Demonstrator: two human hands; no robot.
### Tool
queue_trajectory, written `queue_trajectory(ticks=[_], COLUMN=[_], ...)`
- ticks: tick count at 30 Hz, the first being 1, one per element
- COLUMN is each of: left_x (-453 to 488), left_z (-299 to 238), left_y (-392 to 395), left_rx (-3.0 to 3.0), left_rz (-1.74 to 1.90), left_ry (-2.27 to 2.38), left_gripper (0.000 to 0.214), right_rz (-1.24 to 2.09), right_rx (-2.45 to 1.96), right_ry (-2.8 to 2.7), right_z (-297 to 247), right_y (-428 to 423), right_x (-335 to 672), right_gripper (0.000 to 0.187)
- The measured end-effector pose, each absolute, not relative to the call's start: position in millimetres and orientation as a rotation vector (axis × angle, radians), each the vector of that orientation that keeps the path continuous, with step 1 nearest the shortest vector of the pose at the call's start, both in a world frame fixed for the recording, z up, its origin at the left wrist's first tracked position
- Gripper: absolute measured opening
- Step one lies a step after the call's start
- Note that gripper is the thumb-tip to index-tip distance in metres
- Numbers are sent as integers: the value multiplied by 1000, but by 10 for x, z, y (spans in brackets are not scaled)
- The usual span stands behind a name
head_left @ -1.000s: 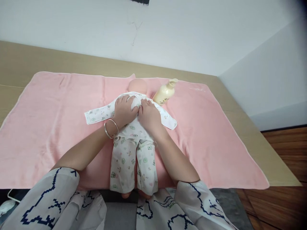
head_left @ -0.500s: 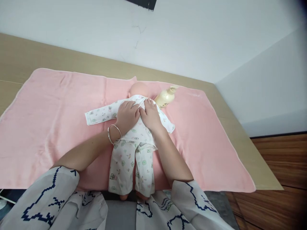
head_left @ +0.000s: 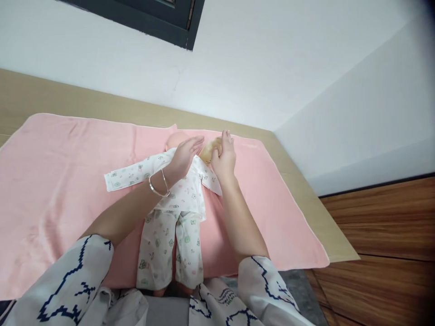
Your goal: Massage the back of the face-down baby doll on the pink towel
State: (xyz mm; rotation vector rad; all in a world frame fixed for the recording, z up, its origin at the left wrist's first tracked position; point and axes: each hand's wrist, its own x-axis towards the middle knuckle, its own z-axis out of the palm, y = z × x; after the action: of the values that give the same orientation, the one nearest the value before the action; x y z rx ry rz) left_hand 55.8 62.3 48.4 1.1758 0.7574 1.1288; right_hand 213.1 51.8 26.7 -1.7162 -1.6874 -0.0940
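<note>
A baby doll (head_left: 185,194) in white printed pajamas lies on a pink blanket (head_left: 268,217), its head at the far end and one sleeve stretched out to the left. Above the doll's upper body I hold my left hand (head_left: 185,156), fingers straight and palm turned inward, a bangle on the wrist. Facing it, my right hand (head_left: 224,158) is raised with its fingers extended, nothing gripped. Behind the right hand lies a pale yellow pump bottle (head_left: 208,153), partly hidden by that hand. The doll's head (head_left: 175,139) is partly covered by my left hand.
Under the blanket is a light wooden table (head_left: 299,190), its far side along a white wall (head_left: 238,68). A dark frame (head_left: 163,31) shows on the wall at the top. Brown wood-grain panels (head_left: 384,226) stand to the right.
Both hands have lifted off the doll's back and moved apart, palms now turned toward each other. The view has shifted up and to the right.
</note>
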Motion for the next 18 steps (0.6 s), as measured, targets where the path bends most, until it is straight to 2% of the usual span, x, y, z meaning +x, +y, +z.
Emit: queue_trajectory(ticks=[7, 18], left_x=[921, 625], left_z=[672, 556], left_y=[983, 750], left_rx=[891, 732], left_rz=[871, 901], left_ry=[661, 648], left_gripper=[78, 64], right_rz=[-113, -210], right_rx=[-1743, -1778], right_ry=[-1739, -1641], right_z=[212, 268], right_y=[601, 612], right_x=[2064, 1980], right_gripper=[60, 52])
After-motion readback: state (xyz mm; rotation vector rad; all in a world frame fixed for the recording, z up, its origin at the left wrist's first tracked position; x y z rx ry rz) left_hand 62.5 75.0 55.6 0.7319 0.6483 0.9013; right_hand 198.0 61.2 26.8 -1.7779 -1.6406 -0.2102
